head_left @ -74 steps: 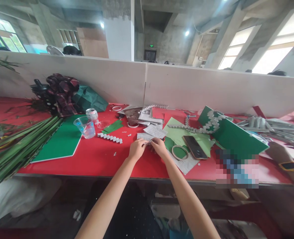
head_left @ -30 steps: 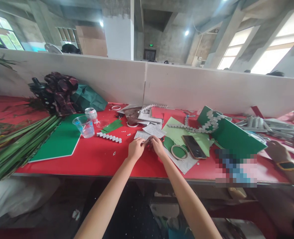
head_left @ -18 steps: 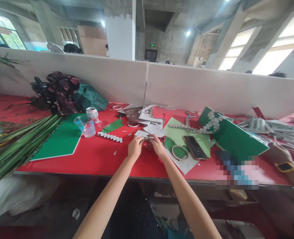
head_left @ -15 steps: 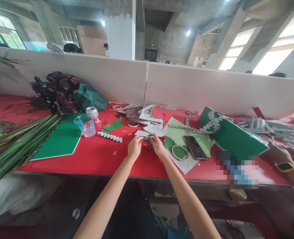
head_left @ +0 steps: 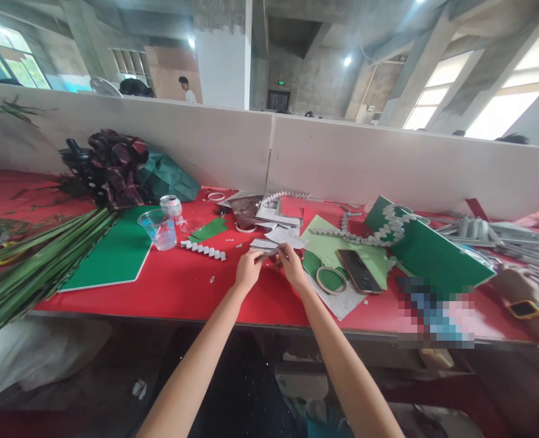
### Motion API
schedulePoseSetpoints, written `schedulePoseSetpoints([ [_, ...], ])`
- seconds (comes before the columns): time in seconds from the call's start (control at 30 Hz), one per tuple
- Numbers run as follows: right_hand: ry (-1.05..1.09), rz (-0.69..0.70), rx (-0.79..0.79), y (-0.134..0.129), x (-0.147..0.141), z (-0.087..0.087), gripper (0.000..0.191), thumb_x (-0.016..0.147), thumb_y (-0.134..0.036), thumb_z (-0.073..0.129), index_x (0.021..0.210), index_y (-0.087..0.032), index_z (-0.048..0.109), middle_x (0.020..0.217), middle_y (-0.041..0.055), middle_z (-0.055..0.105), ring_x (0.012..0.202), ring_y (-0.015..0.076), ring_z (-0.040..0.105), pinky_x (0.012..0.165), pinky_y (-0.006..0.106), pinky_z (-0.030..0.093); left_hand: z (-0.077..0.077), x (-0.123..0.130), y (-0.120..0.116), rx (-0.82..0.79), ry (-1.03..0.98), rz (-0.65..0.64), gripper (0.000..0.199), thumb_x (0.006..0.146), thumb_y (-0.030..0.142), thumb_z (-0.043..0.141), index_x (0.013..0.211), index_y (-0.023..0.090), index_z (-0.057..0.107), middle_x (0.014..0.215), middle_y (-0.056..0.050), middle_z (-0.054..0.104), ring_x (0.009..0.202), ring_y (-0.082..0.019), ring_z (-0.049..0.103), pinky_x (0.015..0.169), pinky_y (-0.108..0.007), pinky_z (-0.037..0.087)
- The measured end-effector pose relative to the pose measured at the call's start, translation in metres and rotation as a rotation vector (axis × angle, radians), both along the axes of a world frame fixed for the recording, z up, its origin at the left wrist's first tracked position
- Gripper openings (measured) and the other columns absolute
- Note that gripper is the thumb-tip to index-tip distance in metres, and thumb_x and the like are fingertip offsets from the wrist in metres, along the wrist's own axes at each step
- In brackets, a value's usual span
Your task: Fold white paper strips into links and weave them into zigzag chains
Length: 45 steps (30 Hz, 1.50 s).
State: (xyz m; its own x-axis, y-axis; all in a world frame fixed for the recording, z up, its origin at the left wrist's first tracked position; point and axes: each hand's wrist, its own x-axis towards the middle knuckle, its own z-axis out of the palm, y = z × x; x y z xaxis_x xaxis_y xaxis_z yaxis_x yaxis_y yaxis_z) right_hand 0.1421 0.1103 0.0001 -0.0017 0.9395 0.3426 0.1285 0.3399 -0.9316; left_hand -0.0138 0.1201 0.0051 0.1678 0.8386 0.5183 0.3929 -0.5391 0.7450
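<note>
Strip point(head_left: 270, 251) of grey paper between both hands, low over the red table point(head_left: 196, 292) and at the near edge of the loose sheets point(head_left: 284, 237); to judge by its look, only part-worked, with the folds too small and too covered to make out. Hard to tell whether touching the sheets or just clear of them.

As for progress: apparently done, a short chain point(head_left: 203, 250) of folded links beyond the left hand point(head_left: 248, 269) and well apart from it, a long chain point(head_left: 365, 237) across pale green paper point(head_left: 324, 249) as far as the tilted green board point(head_left: 438, 252), and a back chain point(head_left: 284, 196) by the partition point(head_left: 342, 161). Apparently left: the strip itself, joined to none of these as far as visible, plus the sheets, lying flat.

Left hand: thumb and fingers drawn together, almost no gap, pinched on the strip's near-left end. Right hand point(head_left: 292, 264): fingertips likewise closed on the other end, lower fingers curled and partly hidden.

Farther out: ring point(head_left: 319, 280) and phone point(head_left: 358, 271) to the right; cup point(head_left: 159, 230) beside can point(head_left: 171, 210) to the left; at far right, a co-worker's hand point(head_left: 516, 283) with a watch point(head_left: 525, 309).
</note>
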Motion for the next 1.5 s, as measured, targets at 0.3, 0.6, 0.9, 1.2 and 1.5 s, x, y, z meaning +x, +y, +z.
schedulePoseSetpoints([
  [0.3, 0.001, -0.042, 0.023, 0.003, 0.001, -0.001, 0.018, 0.085, -0.040, 0.048, 0.089, -0.023, 0.046, 0.069, -0.0051, 0.054, 0.048, 0.0105, 0.057, 0.048, 0.023, 0.044, 0.008, -0.001, -0.003, -0.054, -0.111, -0.008, 0.014, 0.079, 0.012, 0.061, 0.088, 0.015, 0.072, 0.083, -0.006, 0.073, 0.075, -0.018, 0.066, 0.071, -0.027, 0.051],
  [0.6, -0.119, -0.176, 0.031, -0.001, 0.003, 0.000, 0.014, 0.085, -0.036, 0.047, 0.085, -0.023, 0.049, 0.066, -0.0042, 0.057, 0.047, 0.0122, 0.058, 0.050, 0.024, 0.043, 0.002, 0.001, -0.003, -0.064, -0.027, -0.057, 0.013, 0.078, 0.015, 0.063, 0.086, 0.015, 0.073, 0.084, -0.007, 0.073, 0.075, -0.019, 0.065, 0.069, -0.026, 0.048],
  [0.9, -0.142, -0.218, 0.048, -0.008, 0.002, 0.008, 0.019, 0.084, -0.041, 0.049, 0.085, -0.023, 0.052, 0.072, -0.0013, 0.062, 0.047, 0.0131, 0.058, 0.050, 0.025, 0.043, 0.005, 0.000, -0.006, -0.142, 0.027, -0.115, 0.019, 0.080, 0.020, 0.058, 0.088, 0.015, 0.074, 0.076, -0.005, 0.073, 0.070, -0.019, 0.064, 0.062, -0.024, 0.045],
  [1.2, -0.201, -0.209, 0.064, -0.008, 0.003, 0.009, 0.018, 0.085, -0.040, 0.049, 0.080, -0.022, 0.051, 0.064, -0.0034, 0.056, 0.048, 0.0127, 0.055, 0.053, 0.025, 0.043, 0.006, 0.001, -0.006, -0.316, -0.114, -0.208, 0.020, 0.077, 0.027, 0.064, 0.090, 0.015, 0.073, 0.081, -0.007, 0.074, 0.074, -0.020, 0.066, 0.068, -0.028, 0.051],
  [1.5, -0.118, -0.081, 0.089, -0.015, -0.002, 0.018, 0.023, 0.084, -0.044, 0.052, 0.086, -0.022, 0.057, 0.072, 0.0001, 0.058, 0.055, 0.0133, 0.052, 0.052, 0.024, 0.043, 0.014, -0.007, -0.009, -0.756, -0.465, -0.495, 0.036, 0.071, 0.042, 0.074, 0.089, 0.011, 0.072, 0.081, -0.011, 0.073, 0.073, -0.019, 0.069, 0.073, -0.033, 0.056],
])
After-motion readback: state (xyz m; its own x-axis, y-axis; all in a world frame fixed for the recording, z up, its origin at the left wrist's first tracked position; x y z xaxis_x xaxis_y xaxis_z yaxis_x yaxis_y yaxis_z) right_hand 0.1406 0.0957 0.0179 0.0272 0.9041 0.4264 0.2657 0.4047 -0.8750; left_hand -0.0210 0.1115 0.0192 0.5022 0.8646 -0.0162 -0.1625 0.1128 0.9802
